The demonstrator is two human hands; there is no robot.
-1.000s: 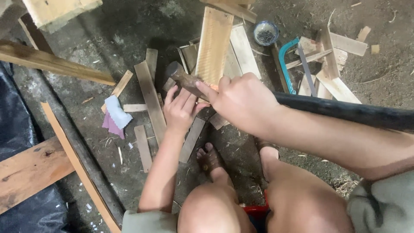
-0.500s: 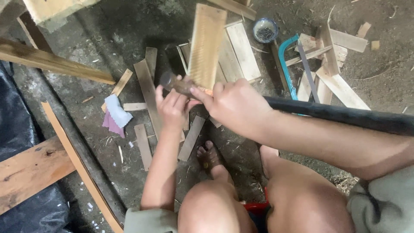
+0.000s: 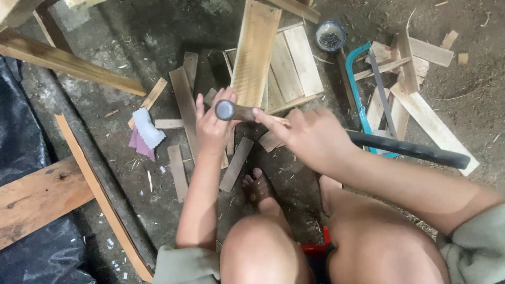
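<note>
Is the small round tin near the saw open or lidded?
Open: the tin stands upright on the floor beside the saw with no lid on, its dark, speckled contents showing from above.

Hammer (image 3: 236, 111): head dull grey metal, worn face; handle brown wood, matt. Slat panel (image 3: 284, 68): pale raw wood, unfinished, visible grain. Upright plank (image 3: 256, 50): yellowish rough-sawn wood. Hacksaw (image 3: 363, 94): frame with glossy teal paint, grip black and matt. Small bowl (image 3: 330, 36): shiny, glazed-looking. Rags (image 3: 144, 134): soft cloth, white and mauve. Floor (image 3: 131, 68): rough grey concrete, dusty. Tarp (image 3: 21, 126): black plastic, slight sheen.
</note>
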